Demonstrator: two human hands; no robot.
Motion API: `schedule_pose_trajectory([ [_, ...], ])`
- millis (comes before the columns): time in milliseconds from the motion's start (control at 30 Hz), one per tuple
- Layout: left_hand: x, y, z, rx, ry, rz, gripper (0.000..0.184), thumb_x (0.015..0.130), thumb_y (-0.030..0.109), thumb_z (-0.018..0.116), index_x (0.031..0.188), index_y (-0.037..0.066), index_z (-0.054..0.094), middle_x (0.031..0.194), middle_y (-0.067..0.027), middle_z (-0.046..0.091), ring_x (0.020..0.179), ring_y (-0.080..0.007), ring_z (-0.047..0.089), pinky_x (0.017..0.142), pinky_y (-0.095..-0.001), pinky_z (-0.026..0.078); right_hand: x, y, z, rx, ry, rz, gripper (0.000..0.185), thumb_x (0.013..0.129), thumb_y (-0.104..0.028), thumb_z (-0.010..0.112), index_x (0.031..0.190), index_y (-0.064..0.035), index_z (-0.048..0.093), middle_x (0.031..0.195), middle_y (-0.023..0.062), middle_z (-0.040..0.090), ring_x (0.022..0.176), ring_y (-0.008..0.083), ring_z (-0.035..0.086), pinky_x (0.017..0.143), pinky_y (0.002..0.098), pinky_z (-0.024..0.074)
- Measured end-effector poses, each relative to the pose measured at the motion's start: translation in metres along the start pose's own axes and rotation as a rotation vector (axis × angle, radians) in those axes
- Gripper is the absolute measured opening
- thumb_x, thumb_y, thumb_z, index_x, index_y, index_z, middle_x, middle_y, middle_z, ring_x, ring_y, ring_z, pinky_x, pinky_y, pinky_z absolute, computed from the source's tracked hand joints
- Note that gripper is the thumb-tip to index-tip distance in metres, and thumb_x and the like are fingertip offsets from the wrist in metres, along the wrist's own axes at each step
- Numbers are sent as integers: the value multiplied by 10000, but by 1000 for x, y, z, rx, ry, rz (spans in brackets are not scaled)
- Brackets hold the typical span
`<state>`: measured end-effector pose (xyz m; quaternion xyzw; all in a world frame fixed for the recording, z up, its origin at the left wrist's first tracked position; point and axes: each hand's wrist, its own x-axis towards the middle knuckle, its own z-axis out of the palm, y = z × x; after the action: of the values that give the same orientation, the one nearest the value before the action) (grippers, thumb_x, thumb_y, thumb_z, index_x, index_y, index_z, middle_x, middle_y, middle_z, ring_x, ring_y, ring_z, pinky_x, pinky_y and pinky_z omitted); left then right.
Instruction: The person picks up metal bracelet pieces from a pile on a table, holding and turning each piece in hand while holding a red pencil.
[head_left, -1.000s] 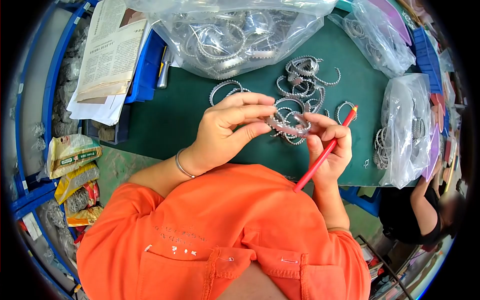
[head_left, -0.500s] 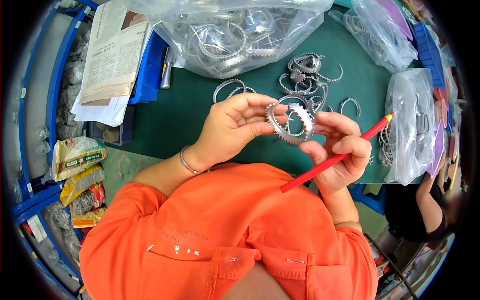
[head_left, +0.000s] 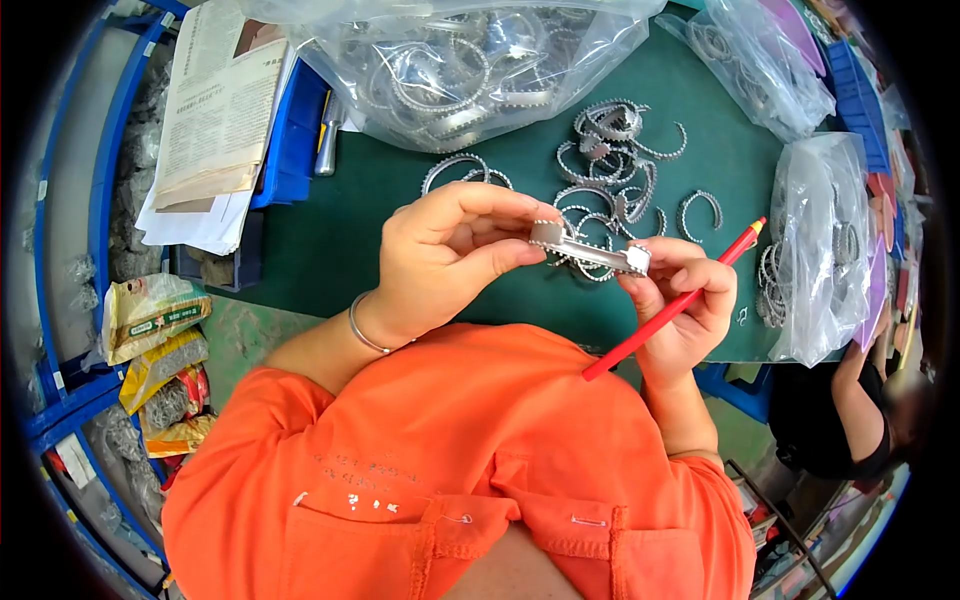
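Note:
A silver cuff bracelet (head_left: 590, 254) with beaded edges is held up over the table, seen nearly edge-on. My left hand (head_left: 440, 258) pinches its left end between thumb and fingers. At the other end, my right hand (head_left: 690, 300) grips it with thumb and fingertips. A red pencil (head_left: 655, 325) also rests in the right hand, slanting between the fingers with its yellow-banded tip up to the right. Behind the held piece lies a loose pile of similar cuff bracelets (head_left: 612, 150), and one single cuff lies right of it (head_left: 700, 215).
A large clear bag (head_left: 470, 85) of bracelets lies at the back of the green table (head_left: 380, 190). More bagged bracelets (head_left: 820, 250) are at right. Newspapers (head_left: 215, 110) lie against a blue bin (head_left: 295, 145) at left. Another person (head_left: 830, 415) is at far right.
The bracelet has been turned from showing its round opening to nearly edge-on. The right hand and pencil have shifted slightly; both hands still hold the bracelet.

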<state>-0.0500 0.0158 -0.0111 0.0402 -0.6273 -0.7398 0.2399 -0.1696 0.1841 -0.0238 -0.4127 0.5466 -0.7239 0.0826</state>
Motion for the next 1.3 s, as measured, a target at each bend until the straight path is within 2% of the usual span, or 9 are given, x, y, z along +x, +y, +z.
schedule_pose_trajectory([
  [333,6,7,2,153,-73,152,262,714,-165,596,946,-47,562,980,-196,564,916,-282,611,736,-325,548,-12,5,5,209,87,265,392,734,181,565,1042,-5,411,1008,208,564,885,218,603,765,295,523],
  [600,5,-4,-1,185,-110,184,175,772,-61,604,943,-47,571,1019,-202,570,897,-268,621,709,-295,546,-11,8,2,12,60,91,334,726,143,614,964,-22,448,995,189,573,870,214,595,748,285,509],
  [700,3,1,5,-130,-27,-149,180,848,46,560,1004,-44,545,1063,-205,572,867,-254,631,689,-292,547,-11,6,-3,-178,11,5,324,719,126,638,931,-35,452,979,184,580,888,226,585,742,295,500],
  [767,6,4,4,-325,-23,-542,218,887,110,522,1042,-43,522,1087,-198,574,835,-226,640,661,-287,544,-10,7,-3,-363,-23,-121,244,718,144,607,846,-17,478,963,194,588,844,251,594,694,314,509],
  [900,15,2,0,-334,-173,-710,203,869,47,531,1049,-47,548,994,-151,616,809,-197,640,688,-271,525,3,5,2,-231,-137,-257,193,635,156,591,750,13,529,923,217,622,807,325,626,688,355,517],
  [967,29,23,1,-222,-153,-652,185,847,2,547,1026,-37,576,947,-134,629,804,-191,639,687,-275,526,6,-6,0,-278,-72,-205,174,663,141,608,757,13,536,947,236,619,841,344,627,717,364,512],
  [1100,86,66,-26,893,215,867,192,766,-119,566,930,-36,621,915,-129,634,785,-186,631,685,-284,520,5,0,-16,-160,204,-145,140,795,87,568,854,0,476,1018,250,587,880,279,614,732,355,512],
  [1167,128,80,-47,1032,572,1121,173,769,-73,584,923,-18,641,904,-119,644,806,-192,630,704,-271,503,6,-1,-26,-208,292,-93,146,817,91,536,848,-17,443,997,219,588,814,226,606,667,303,512],
  [1300,147,87,-85,1557,311,523,166,800,123,632,940,41,664,966,-94,652,905,-187,615,808,-251,456,5,-5,-50,-375,389,39,106,814,74,547,814,-12,485,957,176,607,804,190,597,682,278,489],
])
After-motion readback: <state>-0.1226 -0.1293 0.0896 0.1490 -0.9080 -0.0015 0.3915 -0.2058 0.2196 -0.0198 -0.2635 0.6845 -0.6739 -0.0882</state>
